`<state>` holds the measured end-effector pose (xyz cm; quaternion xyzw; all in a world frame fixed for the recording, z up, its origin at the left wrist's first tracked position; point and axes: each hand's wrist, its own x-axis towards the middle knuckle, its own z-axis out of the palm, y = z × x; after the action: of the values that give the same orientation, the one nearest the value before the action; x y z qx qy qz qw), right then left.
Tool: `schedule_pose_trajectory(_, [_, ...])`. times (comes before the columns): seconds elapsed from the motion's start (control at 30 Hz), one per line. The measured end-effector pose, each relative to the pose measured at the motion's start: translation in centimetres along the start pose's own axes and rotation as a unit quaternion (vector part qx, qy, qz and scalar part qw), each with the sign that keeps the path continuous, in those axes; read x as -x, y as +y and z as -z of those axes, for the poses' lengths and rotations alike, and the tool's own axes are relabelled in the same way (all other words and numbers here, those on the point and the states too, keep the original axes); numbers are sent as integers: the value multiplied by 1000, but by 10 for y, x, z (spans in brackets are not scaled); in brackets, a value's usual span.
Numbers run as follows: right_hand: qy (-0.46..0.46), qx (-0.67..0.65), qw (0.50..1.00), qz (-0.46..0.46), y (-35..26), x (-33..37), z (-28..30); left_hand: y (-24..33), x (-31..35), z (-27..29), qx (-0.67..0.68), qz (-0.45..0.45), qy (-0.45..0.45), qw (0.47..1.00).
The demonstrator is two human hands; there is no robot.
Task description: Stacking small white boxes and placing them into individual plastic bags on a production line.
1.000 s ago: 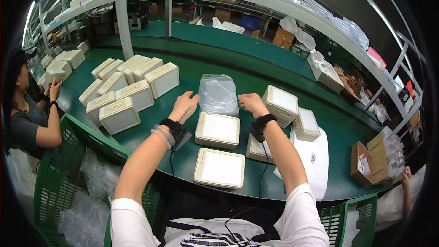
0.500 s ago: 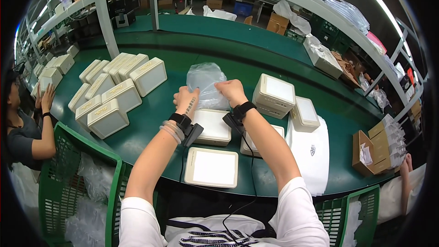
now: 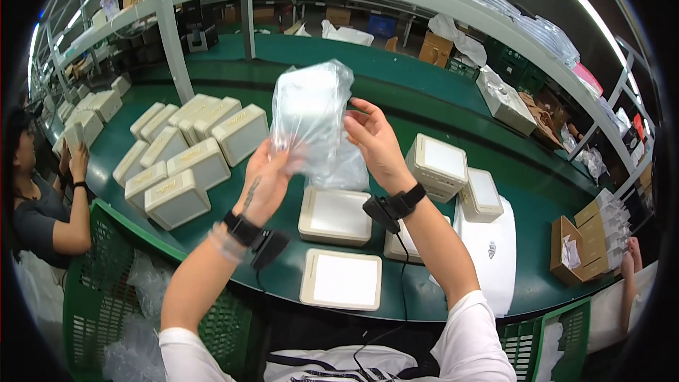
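Green basket (image 3: 90,293), lower left of frame: crumpled clear plastic (image 3: 147,283) inside. Second basket (image 3: 518,345), lower right: white plastic (image 3: 553,350) inside. Cardboard box (image 3: 557,244), right side: white paper (image 3: 570,252) inside. Clear bag (image 3: 308,113) held up, upper middle; contents unclear. Your left hand (image 3: 267,180) clamped on bag's lower left. Your right hand (image 3: 376,143) beside bag's right edge, fingers parted; can't tell if touching.

Plastic bag (image 3: 311,113) (glossy, wrinkled); smooth, slightly shiny tabletop (image 3: 281,277).
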<state>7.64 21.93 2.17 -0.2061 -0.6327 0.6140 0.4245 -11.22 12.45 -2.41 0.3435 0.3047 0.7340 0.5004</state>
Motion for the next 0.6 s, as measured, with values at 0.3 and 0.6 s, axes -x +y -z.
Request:
schedule_pose_trajectory(0.3, [-301, -357, 883, 36, -32, 20, -45, 21, 84, -37, 167, 133, -99, 972])
schedule_pose_trajectory(0.6, [-251, -139, 956, 62, -29, 42, -74, 39, 116, -17, 219, 233, -175, 931])
